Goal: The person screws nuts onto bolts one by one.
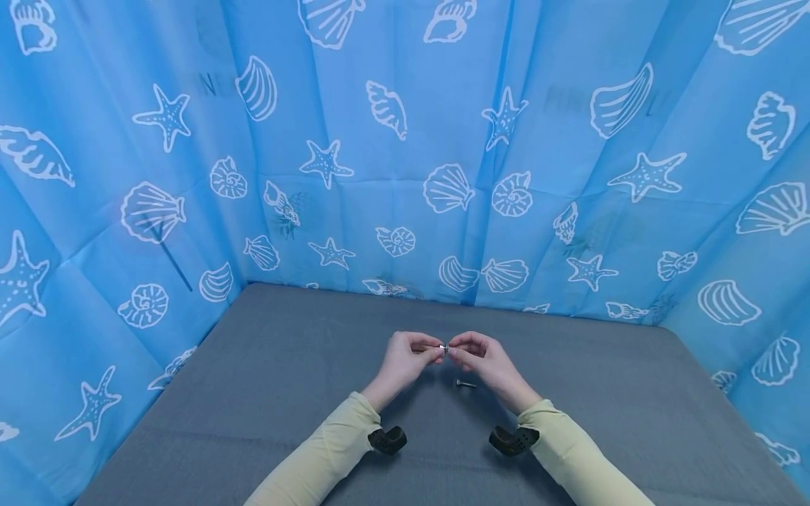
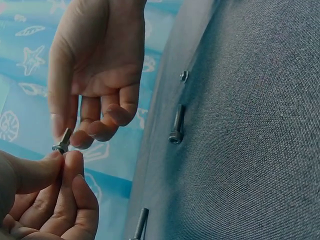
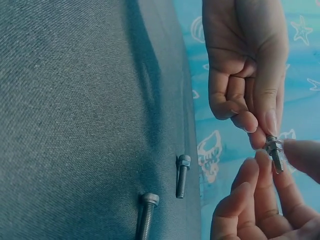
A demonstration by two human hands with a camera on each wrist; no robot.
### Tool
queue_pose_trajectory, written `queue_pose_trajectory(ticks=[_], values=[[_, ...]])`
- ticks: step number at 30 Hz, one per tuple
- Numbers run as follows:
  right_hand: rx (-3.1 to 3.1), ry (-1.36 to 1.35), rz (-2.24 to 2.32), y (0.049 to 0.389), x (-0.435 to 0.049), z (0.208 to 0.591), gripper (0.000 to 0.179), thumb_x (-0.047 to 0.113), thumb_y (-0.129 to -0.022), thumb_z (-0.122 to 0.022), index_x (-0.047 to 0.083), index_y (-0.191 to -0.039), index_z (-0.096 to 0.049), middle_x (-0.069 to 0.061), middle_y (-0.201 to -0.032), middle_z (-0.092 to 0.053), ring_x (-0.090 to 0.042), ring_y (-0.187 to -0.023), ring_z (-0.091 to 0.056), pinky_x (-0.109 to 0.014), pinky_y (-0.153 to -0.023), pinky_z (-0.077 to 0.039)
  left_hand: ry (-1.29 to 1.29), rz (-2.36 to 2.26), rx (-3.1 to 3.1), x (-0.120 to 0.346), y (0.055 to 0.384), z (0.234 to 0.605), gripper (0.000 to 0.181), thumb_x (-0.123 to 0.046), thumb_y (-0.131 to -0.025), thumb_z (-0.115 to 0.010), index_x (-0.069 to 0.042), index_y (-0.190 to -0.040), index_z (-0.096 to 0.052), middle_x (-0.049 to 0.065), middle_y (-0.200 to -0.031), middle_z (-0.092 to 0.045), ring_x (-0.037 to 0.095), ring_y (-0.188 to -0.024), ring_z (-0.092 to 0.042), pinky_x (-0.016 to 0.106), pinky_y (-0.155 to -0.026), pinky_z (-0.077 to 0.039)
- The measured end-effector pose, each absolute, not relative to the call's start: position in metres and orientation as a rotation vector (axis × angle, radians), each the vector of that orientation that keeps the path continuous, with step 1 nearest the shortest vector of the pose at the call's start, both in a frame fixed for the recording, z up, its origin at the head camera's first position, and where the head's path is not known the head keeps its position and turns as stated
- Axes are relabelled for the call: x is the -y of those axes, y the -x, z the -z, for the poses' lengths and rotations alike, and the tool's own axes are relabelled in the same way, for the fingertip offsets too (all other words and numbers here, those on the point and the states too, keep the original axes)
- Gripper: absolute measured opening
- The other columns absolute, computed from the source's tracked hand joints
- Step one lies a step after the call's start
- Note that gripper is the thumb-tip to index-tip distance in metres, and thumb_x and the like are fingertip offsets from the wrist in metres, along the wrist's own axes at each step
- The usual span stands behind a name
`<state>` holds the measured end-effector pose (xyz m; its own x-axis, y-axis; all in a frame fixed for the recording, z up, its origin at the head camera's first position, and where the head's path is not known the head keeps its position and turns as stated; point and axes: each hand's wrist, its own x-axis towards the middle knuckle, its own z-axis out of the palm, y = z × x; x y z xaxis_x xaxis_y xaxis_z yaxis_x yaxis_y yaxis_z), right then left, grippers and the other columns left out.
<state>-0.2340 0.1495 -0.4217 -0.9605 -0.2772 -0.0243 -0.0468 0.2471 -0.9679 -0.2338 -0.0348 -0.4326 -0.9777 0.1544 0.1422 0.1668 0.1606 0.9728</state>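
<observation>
Before me both hands meet over the grey table (image 1: 304, 393). My left hand (image 1: 405, 360) pinches the head end of a small metal bolt (image 3: 278, 163) between thumb and forefinger. A nut (image 3: 273, 146) sits on the bolt close to the left fingertips, and the threaded end sticks out past it. My right hand (image 1: 490, 360) has its thumb and forefinger at the nut from either side, its other fingers loosely curled. In the left wrist view the thread points up between the right thumb and fingers.
Below the hands a loose socket-head bolt (image 1: 466, 384) lies on the table. A second bolt (image 2: 142, 222) and a small nut (image 2: 184, 76) show in the left wrist view. Blue curtains (image 1: 392, 204) with white shells and starfish stand behind and beside the table.
</observation>
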Motion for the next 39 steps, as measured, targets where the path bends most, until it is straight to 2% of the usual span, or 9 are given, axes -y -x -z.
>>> queue_pose_trajectory(ticks=[6,12,16,19,26,32,39], values=[[-2.352,0.324,1.755,0.2335,-0.1485,0.4205,0.027,0.022,-0.095,-0.063,-0.001,-0.109,-0.064,-0.019,-0.102,-0.065,-0.029,-0.092,-0.060,-0.038,-0.077,-0.051,0.328,2.008,2.381,0.0348,0.2322,0.4334,0.011,-0.008,-0.087,-0.070,-0.001,-0.095,-0.073,0.002,-0.082,-0.071,0.012,-0.072,-0.069,0.041,-0.073,-0.058],[-2.360,0.264,1.741,0.2326,-0.1463,0.4204,0.030,0.026,-0.097,-0.059,-0.001,-0.109,-0.064,-0.019,-0.101,-0.065,-0.030,-0.094,-0.060,-0.035,-0.075,-0.051,0.312,2.022,2.363,0.0342,0.2323,0.4342,0.010,-0.006,-0.086,-0.071,-0.001,-0.094,-0.073,0.003,-0.081,-0.071,0.013,-0.071,-0.069,0.036,-0.071,-0.058],[-2.323,0.296,1.797,0.2330,-0.1466,0.4222,0.029,0.020,-0.093,-0.065,-0.001,-0.113,-0.061,-0.019,-0.103,-0.064,-0.033,-0.095,-0.060,-0.038,-0.077,-0.051,0.322,2.033,2.340,0.0339,0.2324,0.4343,0.011,-0.006,-0.086,-0.070,0.002,-0.094,-0.073,0.004,-0.080,-0.071,0.015,-0.071,-0.070,0.035,-0.070,-0.058],[-2.318,0.318,1.788,0.2330,-0.1460,0.4198,0.027,0.017,-0.094,-0.064,-0.003,-0.112,-0.062,-0.021,-0.103,-0.064,-0.036,-0.095,-0.059,-0.043,-0.078,-0.050,0.331,2.028,2.333,0.0339,0.2319,0.4341,0.012,-0.006,-0.087,-0.070,0.002,-0.095,-0.072,0.005,-0.081,-0.071,0.015,-0.072,-0.070,0.035,-0.070,-0.058],[-2.355,0.278,1.767,0.2349,-0.1443,0.4216,0.031,0.028,-0.096,-0.060,-0.001,-0.108,-0.065,-0.015,-0.096,-0.066,-0.029,-0.090,-0.060,-0.037,-0.074,-0.051,0.317,2.022,2.337,0.0347,0.2315,0.4343,0.011,-0.007,-0.087,-0.070,0.000,-0.095,-0.073,0.003,-0.081,-0.071,0.014,-0.073,-0.070,0.039,-0.072,-0.058],[-2.324,0.314,1.811,0.2340,-0.1456,0.4220,0.028,0.019,-0.093,-0.065,-0.001,-0.112,-0.061,-0.020,-0.103,-0.063,-0.031,-0.093,-0.060,-0.041,-0.076,-0.050,0.337,2.012,2.330,0.0362,0.2301,0.4344,0.010,-0.007,-0.088,-0.069,-0.002,-0.095,-0.074,0.002,-0.083,-0.071,0.014,-0.075,-0.069,0.028,-0.069,-0.057],[-2.376,0.314,1.765,0.2355,-0.1442,0.4226,0.027,0.025,-0.095,-0.062,0.001,-0.106,-0.065,-0.017,-0.094,-0.065,-0.038,-0.092,-0.057,-0.039,-0.073,-0.050,0.338,1.971,2.342,0.0364,0.2313,0.4348,0.008,-0.008,-0.089,-0.068,-0.006,-0.094,-0.075,0.000,-0.083,-0.072,0.011,-0.076,-0.069,0.027,-0.068,-0.057]])
